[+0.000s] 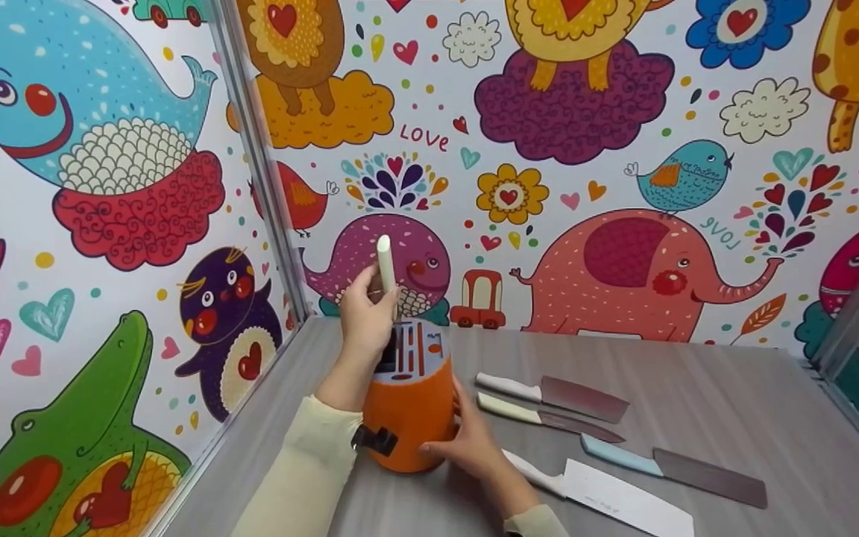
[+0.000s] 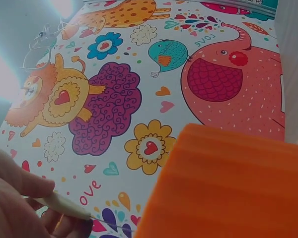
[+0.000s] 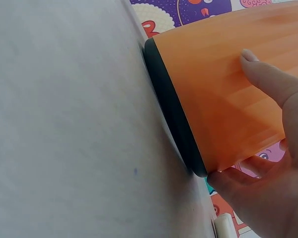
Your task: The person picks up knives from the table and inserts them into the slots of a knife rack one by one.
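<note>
An orange knife block [image 1: 408,418] with a slotted grey top stands upright on the table. My left hand [image 1: 366,317] grips the pale green handle of a knife [image 1: 385,261] above the slots, handle end up. In the left wrist view, a thin length of the knife's blade [image 2: 111,223] runs from the handle toward the block and goes out of sight behind it. My right hand [image 1: 474,444] holds the block from its right side. Its thumb [image 3: 268,74] lies against the orange wall, and the other fingers reach around the far side near the dark base.
To the right of the block lie several knives: a white-handled cleaver [image 1: 582,397], a cream-handled knife [image 1: 508,407], a blue-handled knife [image 1: 620,453] and a pale-bladed cleaver [image 1: 623,496]. Cartoon-printed panels [image 1: 429,179] enclose the grey table [image 1: 735,403] at the back and sides.
</note>
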The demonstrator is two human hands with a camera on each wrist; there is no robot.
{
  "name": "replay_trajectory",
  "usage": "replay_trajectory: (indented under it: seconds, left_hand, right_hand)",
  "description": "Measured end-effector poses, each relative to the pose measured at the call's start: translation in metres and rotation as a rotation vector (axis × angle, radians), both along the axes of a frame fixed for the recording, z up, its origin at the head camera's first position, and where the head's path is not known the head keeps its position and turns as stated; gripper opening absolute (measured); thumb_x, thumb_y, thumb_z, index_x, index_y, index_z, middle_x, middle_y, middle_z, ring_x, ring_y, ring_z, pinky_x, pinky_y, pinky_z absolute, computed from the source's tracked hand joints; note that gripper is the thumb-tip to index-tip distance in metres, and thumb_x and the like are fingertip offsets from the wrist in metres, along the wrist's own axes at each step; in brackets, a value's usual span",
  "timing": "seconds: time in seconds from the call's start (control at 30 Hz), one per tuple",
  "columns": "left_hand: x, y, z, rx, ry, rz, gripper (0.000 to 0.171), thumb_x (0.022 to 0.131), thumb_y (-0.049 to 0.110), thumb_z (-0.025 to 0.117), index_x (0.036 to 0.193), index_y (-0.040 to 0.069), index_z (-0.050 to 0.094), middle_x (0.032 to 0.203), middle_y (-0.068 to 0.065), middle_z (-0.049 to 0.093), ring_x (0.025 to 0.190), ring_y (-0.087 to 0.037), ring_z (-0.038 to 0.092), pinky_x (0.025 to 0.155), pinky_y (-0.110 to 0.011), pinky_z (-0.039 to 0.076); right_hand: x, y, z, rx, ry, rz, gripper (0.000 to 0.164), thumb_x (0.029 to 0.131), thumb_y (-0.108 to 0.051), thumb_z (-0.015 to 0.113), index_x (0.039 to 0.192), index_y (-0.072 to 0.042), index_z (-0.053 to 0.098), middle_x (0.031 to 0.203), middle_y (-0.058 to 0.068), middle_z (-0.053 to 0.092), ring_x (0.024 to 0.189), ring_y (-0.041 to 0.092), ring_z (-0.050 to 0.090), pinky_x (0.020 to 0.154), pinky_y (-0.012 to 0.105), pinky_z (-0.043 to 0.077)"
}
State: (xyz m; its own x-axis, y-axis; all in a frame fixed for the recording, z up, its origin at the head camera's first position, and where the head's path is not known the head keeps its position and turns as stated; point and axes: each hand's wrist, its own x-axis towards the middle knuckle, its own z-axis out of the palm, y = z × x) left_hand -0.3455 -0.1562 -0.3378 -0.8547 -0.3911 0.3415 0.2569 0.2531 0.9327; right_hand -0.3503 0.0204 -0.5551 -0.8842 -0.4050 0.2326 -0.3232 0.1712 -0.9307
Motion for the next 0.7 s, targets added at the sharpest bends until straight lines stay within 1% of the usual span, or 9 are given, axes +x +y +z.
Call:
replay_trajectory:
  seconds: [0.2,0.43,0.6,0.7]
  left_hand:
    - [-0.004,-0.001,-0.008,-0.010,-0.024,0.003,0.044,0.094,0.008,0.066,0.137,0.012,0.057,0.118,-0.012,0.066,0.107,-0.027,0.065,0.096,-0.043,0.055]
    - [-0.007,0.000,-0.017,-0.017,-0.010,0.014,0.046,0.092,0.006,0.067,0.137,0.010,0.058,0.116,-0.014,0.067,0.105,-0.028,0.066,0.091,-0.043,0.056]
    - [-0.007,-0.001,-0.024,-0.037,-0.033,0.024,0.044,0.092,0.007,0.068,0.136,0.010,0.059,0.114,-0.015,0.067,0.105,-0.028,0.066,0.091,-0.043,0.056]
    - [-0.007,-0.001,-0.028,-0.048,-0.043,0.021,0.045,0.092,0.007,0.067,0.136,0.011,0.059,0.114,-0.014,0.067,0.105,-0.027,0.066,0.090,-0.043,0.056]
  right_hand:
    - [0.000,0.000,0.000,0.006,0.005,0.001,0.117,0.067,-0.043,0.090,0.154,-0.047,0.012,0.158,0.001,0.036,0.141,0.031,0.041,0.114,0.056,0.037]
    - [0.001,-0.001,-0.002,-0.011,-0.019,0.007,0.120,0.067,-0.035,0.092,0.158,-0.036,0.012,0.156,0.006,0.037,0.140,0.032,0.040,0.113,0.055,0.039]
    - [0.002,-0.001,-0.001,-0.033,-0.023,0.011,0.120,0.068,-0.031,0.092,0.157,-0.037,0.012,0.157,0.005,0.036,0.141,0.032,0.040,0.114,0.055,0.037]
    - [0.001,-0.001,-0.001,-0.032,-0.011,0.011,0.119,0.068,-0.032,0.092,0.157,-0.037,0.013,0.157,0.005,0.036,0.140,0.032,0.040,0.113,0.055,0.038]
